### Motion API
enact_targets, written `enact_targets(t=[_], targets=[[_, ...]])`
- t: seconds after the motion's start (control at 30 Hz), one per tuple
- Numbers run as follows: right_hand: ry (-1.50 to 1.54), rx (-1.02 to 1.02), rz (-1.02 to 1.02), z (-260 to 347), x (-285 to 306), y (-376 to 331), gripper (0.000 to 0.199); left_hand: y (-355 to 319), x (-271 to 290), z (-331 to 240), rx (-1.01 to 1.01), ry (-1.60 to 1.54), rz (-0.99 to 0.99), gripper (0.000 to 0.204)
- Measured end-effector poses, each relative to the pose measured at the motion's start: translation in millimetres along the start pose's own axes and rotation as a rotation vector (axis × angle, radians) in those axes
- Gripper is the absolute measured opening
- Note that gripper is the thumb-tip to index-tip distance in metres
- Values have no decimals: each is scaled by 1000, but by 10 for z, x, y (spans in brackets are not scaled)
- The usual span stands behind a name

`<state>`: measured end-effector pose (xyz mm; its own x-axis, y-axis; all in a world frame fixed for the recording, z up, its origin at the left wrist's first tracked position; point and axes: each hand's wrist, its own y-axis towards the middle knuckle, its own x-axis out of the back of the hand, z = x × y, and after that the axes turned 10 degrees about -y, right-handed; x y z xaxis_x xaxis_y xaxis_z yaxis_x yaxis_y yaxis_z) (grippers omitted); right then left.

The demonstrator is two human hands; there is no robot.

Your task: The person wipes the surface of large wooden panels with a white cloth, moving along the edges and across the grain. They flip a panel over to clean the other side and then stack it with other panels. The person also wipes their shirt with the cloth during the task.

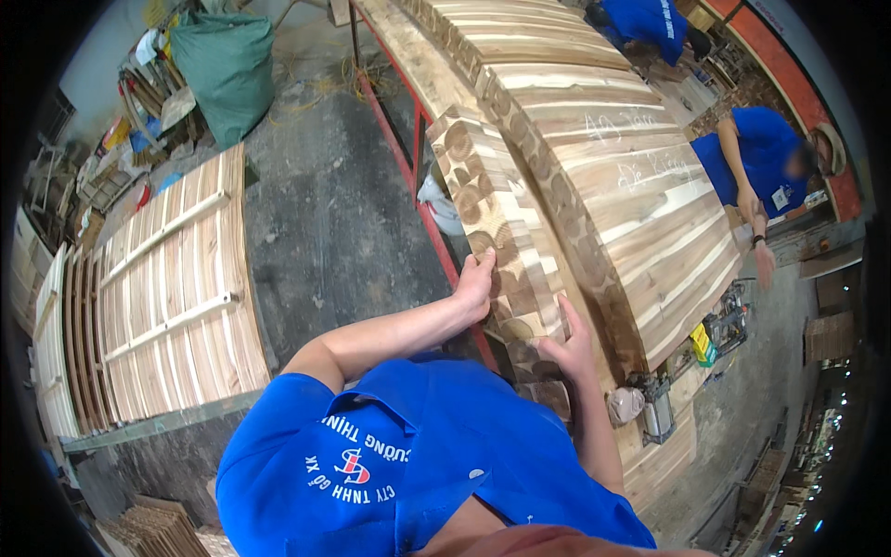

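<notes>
A long, thick laminated wooden block (475, 200), with round end-grain patterns on its face, lies along the near edge of a workbench. My left hand (475, 286) grips its left edge, the fingers bent over the wood. Lower down, my right hand (571, 345) is closed around the right side near the block's close end, thumb across the top. Right beside the block stands a tall stack of striped wooden panels (640, 200) with chalk marks on top. The block's underside is hidden.
A red metal frame (394, 139) supports the bench. A metal clamp (659, 418) and a yellow-green packet (703, 345) sit by the stack's near end. Slatted panels (176, 288) stand at left, near a green sack (225, 74). Two people in blue (763, 153) work beyond the stack.
</notes>
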<state>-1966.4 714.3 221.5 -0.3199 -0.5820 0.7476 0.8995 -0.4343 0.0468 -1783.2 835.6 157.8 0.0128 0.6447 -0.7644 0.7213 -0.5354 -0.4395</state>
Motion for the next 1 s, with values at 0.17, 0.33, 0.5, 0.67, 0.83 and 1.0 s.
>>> enact_targets(t=[0.17,0.33,0.5,0.67,0.83,1.0], targets=[[-87,29,-72,94,-86,878,89,842,-226,-366,-141,107,5,47],[-326,-45,-72,286,-208,1518,90,1367,-382,-648,-227,525,-85,82],[-488,-66,-77,357,-334,2086,86,1795,-485,-1052,-232,1007,-27,102],[-623,-106,8,358,-532,2510,88,2233,-523,-1293,103,704,-96,69],[-724,60,-170,318,-649,2544,81,2387,-318,-1146,-146,718,-27,82],[-810,-22,-116,516,-813,2368,81,2205,-211,-1303,66,538,72,64]])
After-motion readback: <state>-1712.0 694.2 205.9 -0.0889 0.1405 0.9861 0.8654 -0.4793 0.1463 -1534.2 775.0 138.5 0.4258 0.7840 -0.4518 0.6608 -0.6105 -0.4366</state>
